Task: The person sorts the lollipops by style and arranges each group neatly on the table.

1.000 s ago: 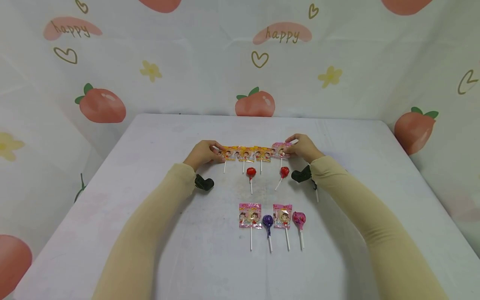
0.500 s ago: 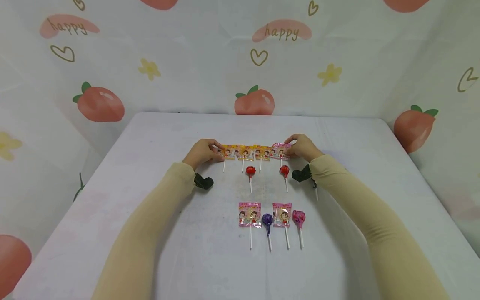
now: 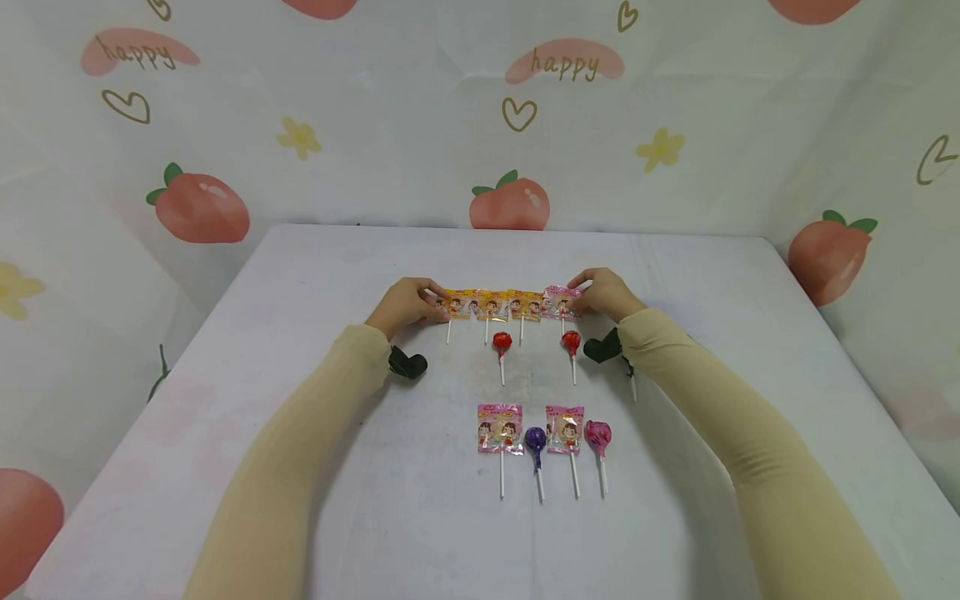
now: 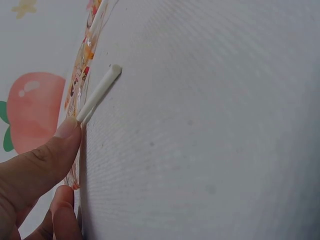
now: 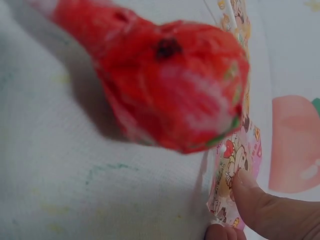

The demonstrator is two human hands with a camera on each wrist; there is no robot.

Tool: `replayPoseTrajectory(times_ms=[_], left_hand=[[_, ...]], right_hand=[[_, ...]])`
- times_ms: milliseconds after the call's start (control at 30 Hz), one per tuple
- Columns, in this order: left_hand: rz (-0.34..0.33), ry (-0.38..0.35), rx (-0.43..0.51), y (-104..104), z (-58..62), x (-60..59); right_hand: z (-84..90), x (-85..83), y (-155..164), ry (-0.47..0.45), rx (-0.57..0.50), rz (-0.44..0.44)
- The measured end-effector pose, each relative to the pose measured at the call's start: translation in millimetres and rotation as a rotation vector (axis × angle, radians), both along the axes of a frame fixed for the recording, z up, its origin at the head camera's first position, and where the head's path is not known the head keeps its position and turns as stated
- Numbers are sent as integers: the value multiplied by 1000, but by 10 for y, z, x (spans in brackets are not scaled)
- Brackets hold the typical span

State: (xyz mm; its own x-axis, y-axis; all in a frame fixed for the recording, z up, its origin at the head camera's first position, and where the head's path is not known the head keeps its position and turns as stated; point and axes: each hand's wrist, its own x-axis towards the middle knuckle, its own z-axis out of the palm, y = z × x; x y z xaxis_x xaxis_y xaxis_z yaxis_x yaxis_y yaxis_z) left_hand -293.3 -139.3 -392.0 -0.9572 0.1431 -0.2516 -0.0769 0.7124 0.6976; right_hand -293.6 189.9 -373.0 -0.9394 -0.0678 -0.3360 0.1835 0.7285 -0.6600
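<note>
In the head view, a row of flat-packed lollipops lies across the table's far part. My left hand [image 3: 405, 307] pinches the leftmost one, a yellow-packed lollipop [image 3: 460, 305], its thumb by the white stick in the left wrist view. Two more yellow-packed lollipops [image 3: 491, 306] follow to the right. At the row's right end my right hand [image 3: 609, 296] pinches a pink-packed lollipop [image 3: 558, 302], thumb on the packet's face. Just nearer lie two red ball lollipops [image 3: 502, 340]; the right-hand red lollipop [image 5: 175, 85] fills much of the right wrist view.
Nearer on the white table [image 3: 390, 517] lie two pink-packed lollipops [image 3: 500, 428], a purple ball lollipop [image 3: 536, 439] and a pink ball lollipop [image 3: 598, 435]. A white stick [image 3: 633, 388] shows beneath the right wrist's dark camera [image 3: 602, 347]. A printed curtain [image 3: 420, 167] hangs behind.
The right-hand red lollipop has swung from a slant to nearly straight, its stick end moving right. Both hands keep their places; the head view has shifted slightly.
</note>
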Motion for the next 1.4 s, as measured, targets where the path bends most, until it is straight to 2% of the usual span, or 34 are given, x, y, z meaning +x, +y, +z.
replayPoseTrajectory(times_ms=[400,1000,1133,1267,1400], left_hand=[[0,-4,-15,10,19,9],[3,-1,-20,12,20,18],[4,-6,-23,9,15,14],[0,-4,-19,10,22,12],[-3,-2,-22,13,34,20]], right_hand=[[-25,-43,12,3,31,13],[-12,-6,9,5,23,15],[37,-7,21,-30,-31,-2],[188,26,42,-37,-198,-30],[391,132,79,-9,-367,-4]])
